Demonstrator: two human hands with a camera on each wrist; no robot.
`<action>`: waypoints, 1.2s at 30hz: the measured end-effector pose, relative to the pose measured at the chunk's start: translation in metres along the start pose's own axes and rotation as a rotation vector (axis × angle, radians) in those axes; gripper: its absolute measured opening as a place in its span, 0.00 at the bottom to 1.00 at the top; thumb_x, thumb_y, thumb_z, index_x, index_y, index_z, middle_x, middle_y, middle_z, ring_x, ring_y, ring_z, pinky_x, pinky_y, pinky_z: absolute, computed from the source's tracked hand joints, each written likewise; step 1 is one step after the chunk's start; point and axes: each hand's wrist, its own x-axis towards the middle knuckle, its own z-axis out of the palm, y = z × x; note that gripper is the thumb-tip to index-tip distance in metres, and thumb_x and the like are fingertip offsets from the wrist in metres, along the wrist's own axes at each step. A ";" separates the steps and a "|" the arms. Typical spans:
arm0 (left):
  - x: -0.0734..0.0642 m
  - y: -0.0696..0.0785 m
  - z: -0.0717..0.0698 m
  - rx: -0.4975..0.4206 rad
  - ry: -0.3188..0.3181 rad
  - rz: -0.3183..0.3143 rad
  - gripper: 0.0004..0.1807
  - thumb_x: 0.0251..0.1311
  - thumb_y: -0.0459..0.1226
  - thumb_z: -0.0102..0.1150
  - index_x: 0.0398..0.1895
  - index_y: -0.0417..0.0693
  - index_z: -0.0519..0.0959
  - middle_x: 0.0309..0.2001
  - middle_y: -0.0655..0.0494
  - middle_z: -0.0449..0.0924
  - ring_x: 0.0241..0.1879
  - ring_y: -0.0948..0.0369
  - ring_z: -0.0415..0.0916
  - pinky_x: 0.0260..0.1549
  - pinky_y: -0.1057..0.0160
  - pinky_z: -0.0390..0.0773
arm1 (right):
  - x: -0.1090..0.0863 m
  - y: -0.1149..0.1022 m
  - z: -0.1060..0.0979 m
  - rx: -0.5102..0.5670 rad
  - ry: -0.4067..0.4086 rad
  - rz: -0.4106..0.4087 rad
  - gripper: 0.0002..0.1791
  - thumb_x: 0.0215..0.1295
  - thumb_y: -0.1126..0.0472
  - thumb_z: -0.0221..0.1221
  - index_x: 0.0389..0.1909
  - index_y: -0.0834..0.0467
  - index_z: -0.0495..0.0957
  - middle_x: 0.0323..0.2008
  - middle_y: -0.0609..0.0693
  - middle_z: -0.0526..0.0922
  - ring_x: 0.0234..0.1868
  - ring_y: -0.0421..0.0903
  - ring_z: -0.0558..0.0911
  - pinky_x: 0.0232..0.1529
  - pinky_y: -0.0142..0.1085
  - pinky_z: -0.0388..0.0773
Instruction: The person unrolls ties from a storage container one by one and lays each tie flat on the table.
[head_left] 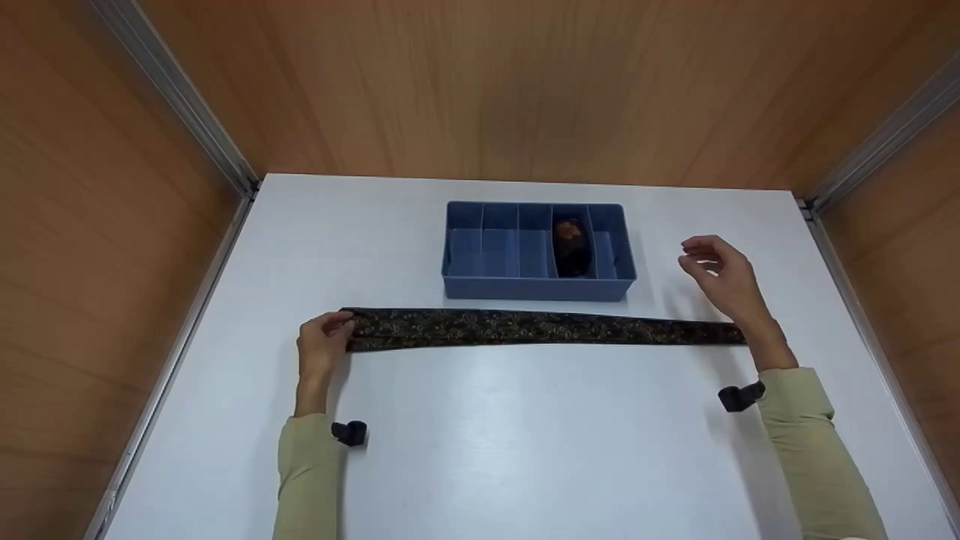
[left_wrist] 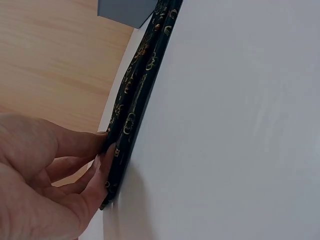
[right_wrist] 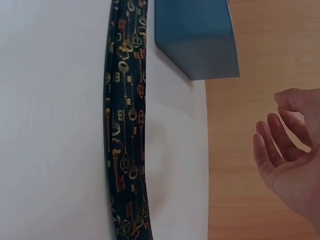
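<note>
Folded cloth strip (head_left: 525, 328), dark with a print of keys, lying across the centre of the frame on the white table (head_left: 480, 435). At its left end the left hand (head_left: 319, 346) pinches the folded layers between thumb and fingers; the right hand (head_left: 726, 279), at the right of the frame, is raised with loosely curved fingers and grasps nothing. The cloth should prove light, soft and hard to damage, though its layers may slide apart (a flat pinch at each end, taking in every fold, seems the best hold). Above centre, the blue tray (head_left: 536, 289) has 5 compartments; the 4th from the left contains 1 dark, glossy object (head_left: 573, 253) with an orange patch, its identity unclear in this view
</note>
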 end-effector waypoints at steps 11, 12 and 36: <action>0.003 -0.004 0.000 0.000 -0.011 0.008 0.13 0.73 0.31 0.58 0.56 0.35 0.82 0.49 0.41 0.82 0.45 0.58 0.77 0.37 0.74 0.73 | 0.004 -0.043 0.011 0.073 -0.019 0.001 0.18 0.74 0.68 0.60 0.59 0.72 0.75 0.53 0.60 0.79 0.52 0.46 0.79 0.52 0.26 0.74; 0.003 -0.004 0.001 -0.002 -0.011 0.008 0.13 0.73 0.31 0.58 0.56 0.35 0.82 0.49 0.41 0.82 0.45 0.58 0.76 0.37 0.74 0.73 | 0.004 -0.048 0.011 0.077 -0.020 -0.002 0.18 0.74 0.68 0.60 0.59 0.72 0.74 0.53 0.61 0.79 0.52 0.48 0.79 0.53 0.27 0.74; 0.004 -0.007 0.004 -0.017 -0.002 0.004 0.13 0.74 0.31 0.56 0.56 0.35 0.81 0.51 0.42 0.81 0.46 0.57 0.77 0.38 0.73 0.73 | 0.022 -0.058 0.048 0.259 -0.030 -0.089 0.20 0.69 0.73 0.62 0.59 0.74 0.73 0.54 0.59 0.78 0.53 0.43 0.79 0.60 0.39 0.76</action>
